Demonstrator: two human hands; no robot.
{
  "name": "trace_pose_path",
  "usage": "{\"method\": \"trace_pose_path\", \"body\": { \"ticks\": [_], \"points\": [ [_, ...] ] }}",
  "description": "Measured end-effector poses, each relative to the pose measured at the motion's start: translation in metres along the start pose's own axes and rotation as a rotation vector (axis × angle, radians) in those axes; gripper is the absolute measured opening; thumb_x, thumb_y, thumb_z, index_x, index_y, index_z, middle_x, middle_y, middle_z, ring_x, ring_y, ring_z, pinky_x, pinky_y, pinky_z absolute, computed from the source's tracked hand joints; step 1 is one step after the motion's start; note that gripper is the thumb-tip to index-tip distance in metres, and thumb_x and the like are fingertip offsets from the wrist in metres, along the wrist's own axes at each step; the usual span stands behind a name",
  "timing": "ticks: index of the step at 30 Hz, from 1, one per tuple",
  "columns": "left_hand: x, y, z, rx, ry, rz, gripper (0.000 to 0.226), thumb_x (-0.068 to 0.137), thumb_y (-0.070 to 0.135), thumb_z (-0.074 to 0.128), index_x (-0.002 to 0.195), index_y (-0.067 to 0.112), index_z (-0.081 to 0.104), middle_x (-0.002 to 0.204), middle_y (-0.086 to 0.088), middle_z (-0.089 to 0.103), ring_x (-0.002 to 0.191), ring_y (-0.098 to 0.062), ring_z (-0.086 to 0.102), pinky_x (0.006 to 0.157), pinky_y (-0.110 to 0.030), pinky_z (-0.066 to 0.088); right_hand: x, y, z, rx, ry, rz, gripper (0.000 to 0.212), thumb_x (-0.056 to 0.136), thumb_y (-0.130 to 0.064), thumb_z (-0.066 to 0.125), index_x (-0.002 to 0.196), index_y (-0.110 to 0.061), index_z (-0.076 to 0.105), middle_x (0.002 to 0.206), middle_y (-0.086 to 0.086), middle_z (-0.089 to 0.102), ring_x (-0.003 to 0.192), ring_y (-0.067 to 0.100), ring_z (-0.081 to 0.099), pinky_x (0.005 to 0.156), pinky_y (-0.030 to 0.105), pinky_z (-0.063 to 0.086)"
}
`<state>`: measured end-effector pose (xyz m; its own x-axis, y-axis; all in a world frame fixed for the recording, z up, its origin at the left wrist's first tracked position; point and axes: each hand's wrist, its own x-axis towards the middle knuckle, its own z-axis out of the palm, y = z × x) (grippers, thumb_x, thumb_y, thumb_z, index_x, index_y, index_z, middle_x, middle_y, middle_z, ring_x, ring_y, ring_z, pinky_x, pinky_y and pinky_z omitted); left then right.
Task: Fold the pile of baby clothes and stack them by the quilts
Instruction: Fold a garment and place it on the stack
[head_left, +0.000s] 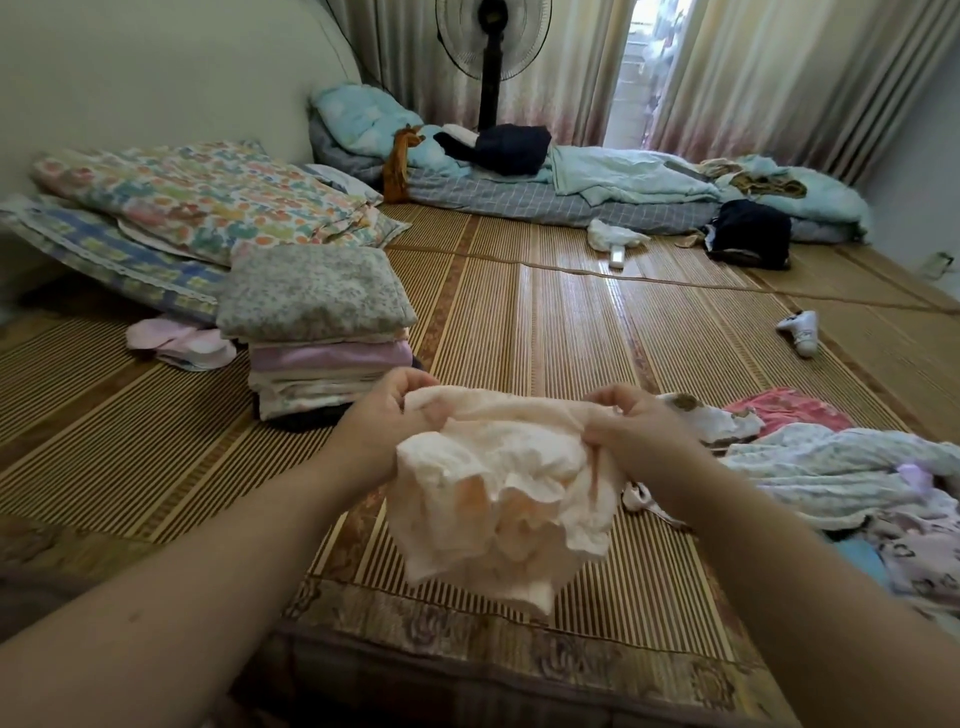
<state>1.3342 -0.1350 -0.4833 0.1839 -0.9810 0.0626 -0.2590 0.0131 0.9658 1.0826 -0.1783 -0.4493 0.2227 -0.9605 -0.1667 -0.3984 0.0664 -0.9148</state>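
A pale peach baby garment (498, 488) hangs crumpled in the air above the bamboo mat. My left hand (387, 421) grips its upper left edge and my right hand (631, 428) grips its upper right edge. A stack of folded clothes (322, 358) topped by a grey floral piece stands to the left, just in front of the flowered quilts (197, 202). The unfolded pile of baby clothes (841, 467) lies at the right, with pink, light blue and lilac pieces mixed together.
The bamboo mat (545, 322) covers the bed. Pink cloth pieces (182, 343) lie left of the stack. A white sock (800, 327), a remote (617, 255), dark clothes (748, 234) and teal bedding (623, 176) lie farther back, with a standing fan (492, 62) behind.
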Motion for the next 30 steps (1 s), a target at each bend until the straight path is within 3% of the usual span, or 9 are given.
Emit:
{"method": "trace_pose_path", "body": {
  "ticks": [3, 5, 8, 10, 13, 17, 21, 24, 30],
  "points": [
    [0.009, -0.026, 0.014, 0.229, -0.116, -0.177, 0.046, 0.083, 0.030, 0.071, 0.125, 0.036, 0.052, 0.122, 0.009, 0.060, 0.100, -0.005, 0.060, 0.070, -0.020, 0.049, 0.012, 0.032, 0.020, -0.184, 0.044, 0.075, 0.052, 0.083, -0.004, 0.063, 0.129, -0.026, 0.050, 0.124, 0.001, 0.055, 0.079, 0.017, 0.066, 0.060, 0.027, 0.058],
    [0.009, -0.039, 0.024, 0.455, -0.235, -0.181, 0.061, 0.084, 0.030, 0.070, 0.137, 0.039, 0.043, 0.142, 0.006, 0.045, 0.120, -0.013, 0.049, 0.084, -0.022, 0.043, 0.013, 0.056, 0.035, -0.448, -0.002, 0.000, 0.073, 0.080, -0.008, 0.071, 0.141, -0.035, 0.040, 0.139, -0.006, 0.042, 0.104, 0.017, 0.062, 0.082, 0.032, 0.058],
    [0.001, -0.050, 0.039, 0.706, -0.461, -0.038, 0.062, 0.086, 0.021, 0.063, 0.137, 0.048, 0.040, 0.152, 0.015, 0.031, 0.137, -0.012, 0.030, 0.106, -0.038, 0.037, 0.008, 0.081, 0.053, -0.786, -0.136, -0.182, 0.059, 0.087, -0.021, 0.063, 0.135, -0.048, 0.043, 0.153, -0.011, 0.033, 0.136, 0.017, 0.037, 0.111, 0.046, 0.036],
    [-0.005, -0.050, 0.042, 0.875, -0.558, 0.107, 0.056, 0.091, 0.018, 0.055, 0.137, 0.047, 0.041, 0.154, 0.018, 0.027, 0.145, -0.009, 0.013, 0.117, -0.050, 0.015, 0.003, 0.085, 0.057, -0.887, -0.202, -0.278, 0.048, 0.092, -0.026, 0.056, 0.132, -0.050, 0.048, 0.153, -0.014, 0.034, 0.140, 0.015, 0.032, 0.116, 0.051, 0.025],
    [-0.019, -0.052, 0.037, 0.879, -0.571, 0.230, 0.051, 0.095, 0.029, 0.036, 0.144, 0.040, 0.033, 0.156, 0.014, 0.026, 0.144, -0.001, 0.006, 0.117, -0.041, 0.000, -0.006, 0.086, 0.059, -0.903, -0.230, -0.312, 0.041, 0.096, -0.041, 0.040, 0.136, -0.048, 0.043, 0.154, -0.014, 0.033, 0.143, 0.011, 0.025, 0.118, 0.050, 0.013],
    [-0.058, -0.078, 0.029, 1.100, -0.698, 0.373, 0.071, 0.084, 0.068, 0.018, 0.143, 0.049, -0.015, 0.157, 0.015, -0.008, 0.141, -0.006, -0.020, 0.111, -0.037, -0.013, -0.029, 0.097, 0.070, -1.010, -0.349, -0.237, 0.077, 0.077, -0.079, 0.023, 0.146, -0.050, 0.006, 0.161, -0.010, 0.008, 0.149, 0.017, 0.001, 0.116, 0.053, 0.001],
    [-0.061, -0.098, 0.023, 1.175, -0.647, 0.323, 0.062, 0.086, 0.060, 0.011, 0.134, 0.053, -0.028, 0.157, 0.015, -0.015, 0.139, -0.008, -0.026, 0.110, -0.035, -0.016, -0.018, 0.108, 0.081, -1.126, -0.415, -0.228, 0.076, 0.086, -0.060, 0.039, 0.147, -0.047, -0.005, 0.162, -0.002, -0.013, 0.147, 0.024, -0.018, 0.113, 0.058, -0.006],
    [-0.038, -0.098, 0.029, 1.091, -0.531, 0.215, 0.056, 0.092, 0.056, 0.013, 0.139, 0.054, -0.018, 0.158, 0.017, -0.009, 0.145, -0.010, -0.017, 0.114, -0.038, -0.008, 0.014, 0.099, 0.082, -1.114, -0.334, -0.261, 0.066, 0.094, -0.046, 0.042, 0.147, -0.047, 0.004, 0.163, -0.002, -0.003, 0.148, 0.023, -0.011, 0.112, 0.060, -0.005],
    [0.054, -0.092, 0.054, 1.117, -0.300, 0.114, 0.055, 0.100, 0.023, 0.031, 0.149, 0.043, 0.017, 0.160, 0.002, 0.015, 0.147, -0.023, 0.005, 0.117, -0.046, 0.007, 0.102, 0.066, 0.080, -1.171, -0.057, -0.358, 0.039, 0.094, -0.033, 0.050, 0.132, -0.041, 0.049, 0.141, -0.006, 0.048, 0.135, 0.022, 0.037, 0.111, 0.059, 0.016]
  ]
}}
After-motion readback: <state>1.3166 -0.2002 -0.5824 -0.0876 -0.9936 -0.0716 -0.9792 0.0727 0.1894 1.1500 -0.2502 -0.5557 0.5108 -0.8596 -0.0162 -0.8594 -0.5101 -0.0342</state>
